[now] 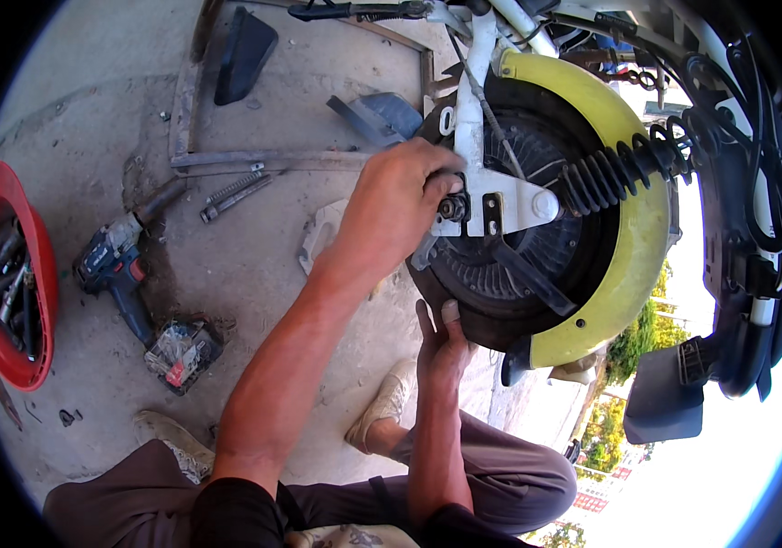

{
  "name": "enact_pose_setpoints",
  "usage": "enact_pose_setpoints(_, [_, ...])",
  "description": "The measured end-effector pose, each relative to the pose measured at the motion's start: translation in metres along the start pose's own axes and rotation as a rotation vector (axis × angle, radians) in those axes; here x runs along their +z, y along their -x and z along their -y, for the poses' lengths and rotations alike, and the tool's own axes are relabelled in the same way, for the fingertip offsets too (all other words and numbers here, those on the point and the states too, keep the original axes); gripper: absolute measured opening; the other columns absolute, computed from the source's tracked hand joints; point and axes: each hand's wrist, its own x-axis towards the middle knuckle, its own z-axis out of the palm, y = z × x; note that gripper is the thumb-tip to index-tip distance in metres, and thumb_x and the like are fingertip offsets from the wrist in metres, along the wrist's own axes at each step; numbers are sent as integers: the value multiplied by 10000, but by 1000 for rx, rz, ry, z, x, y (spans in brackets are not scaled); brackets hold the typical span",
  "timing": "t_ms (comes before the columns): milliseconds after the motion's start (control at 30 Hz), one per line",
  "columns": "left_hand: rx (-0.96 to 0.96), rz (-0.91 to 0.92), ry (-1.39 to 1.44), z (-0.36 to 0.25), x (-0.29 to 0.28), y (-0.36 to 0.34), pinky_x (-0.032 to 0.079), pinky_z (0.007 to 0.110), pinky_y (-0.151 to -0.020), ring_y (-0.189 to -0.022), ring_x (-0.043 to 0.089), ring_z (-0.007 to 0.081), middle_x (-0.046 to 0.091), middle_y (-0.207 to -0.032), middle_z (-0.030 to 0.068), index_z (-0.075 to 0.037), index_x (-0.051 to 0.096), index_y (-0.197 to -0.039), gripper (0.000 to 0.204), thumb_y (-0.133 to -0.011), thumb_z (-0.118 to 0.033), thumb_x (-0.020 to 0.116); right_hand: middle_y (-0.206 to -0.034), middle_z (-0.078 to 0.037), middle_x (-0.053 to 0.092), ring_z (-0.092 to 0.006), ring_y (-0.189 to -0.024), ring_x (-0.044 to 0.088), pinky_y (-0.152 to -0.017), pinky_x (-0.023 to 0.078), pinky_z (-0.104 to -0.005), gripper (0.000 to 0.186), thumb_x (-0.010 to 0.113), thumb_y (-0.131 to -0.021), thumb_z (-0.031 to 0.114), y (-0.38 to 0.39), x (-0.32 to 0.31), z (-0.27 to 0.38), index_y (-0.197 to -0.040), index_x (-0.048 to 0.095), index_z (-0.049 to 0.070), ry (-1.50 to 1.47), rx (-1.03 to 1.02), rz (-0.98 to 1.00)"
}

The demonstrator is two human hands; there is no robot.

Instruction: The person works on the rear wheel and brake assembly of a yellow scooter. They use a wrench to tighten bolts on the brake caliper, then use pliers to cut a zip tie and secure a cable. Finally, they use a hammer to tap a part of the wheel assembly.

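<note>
My left hand (389,201) reaches up to the end of a white swingarm (511,196), thumb and fingers pinched on a dark axle nut (452,209) beside the wheel hub. Lower down, my right hand (446,354) cups the near edge of a black tire (475,331), some of its fingers hidden from view. The wheel's finned hub (491,279) shows behind the swingarm. A yellow fender (635,283) curves around the tire's right side. A black coil-spring shock absorber (624,173) joins the swingarm at a round bolt, and a dark flat bar (532,279) crosses the hub.
A cordless power wrench (121,265) lies on the concrete at left, near a red bowl-shaped container (48,320) of metal tools. Loose metal parts (236,194), a rusty metal frame (263,159) and black plastic pieces (245,57) are on the ground beyond.
</note>
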Motion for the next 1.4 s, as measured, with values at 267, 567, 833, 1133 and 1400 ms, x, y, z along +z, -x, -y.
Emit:
enact_pose_setpoints(267, [-23,64,-79,-10,-4,-3,551,401,-819,-911,727,301,732,-1001,159,-8,775,-1087,198,-892,21,759,-1451,-62,595,-294,-1268,639,-1032,578,-620,657,739,-925,-40,0,0,2,-1493,510,198,-3,8,1])
enact_pose_setpoints(567, [-2,49,96,2,-2,0,559,388,-861,-977,727,317,732,-1064,143,2,760,-1085,184,-910,45,724,-1451,-67,597,-294,-1280,633,-1053,572,-609,660,729,-932,-49,1,1,3,-1503,502,191,-6,12,-7])
enact_pose_setpoints(833, [55,57,-24,2,1,-1,551,363,-856,-934,717,267,737,-1034,148,13,738,-1102,181,-921,22,731,-1443,-72,600,-290,-1277,634,-1044,576,-601,657,730,-929,-46,0,0,2,-1505,496,166,8,0,-7])
enact_pose_setpoints(1133, [31,107,-35,5,-4,-3,554,385,-841,-931,710,332,699,-1050,161,6,729,-1085,214,-889,92,712,-1469,-69,576,-272,-1273,632,-1012,596,-597,697,728,-936,-43,2,1,1,-1532,456,197,16,-19,-2])
enact_pose_setpoints(1400, [-139,-19,361,0,1,3,556,409,-840,-908,706,346,716,-1052,171,6,723,-1094,206,-894,56,726,-1465,-70,579,-271,-1271,634,-1011,599,-596,697,751,-932,-24,1,-2,1,-1523,454,195,10,-16,-13])
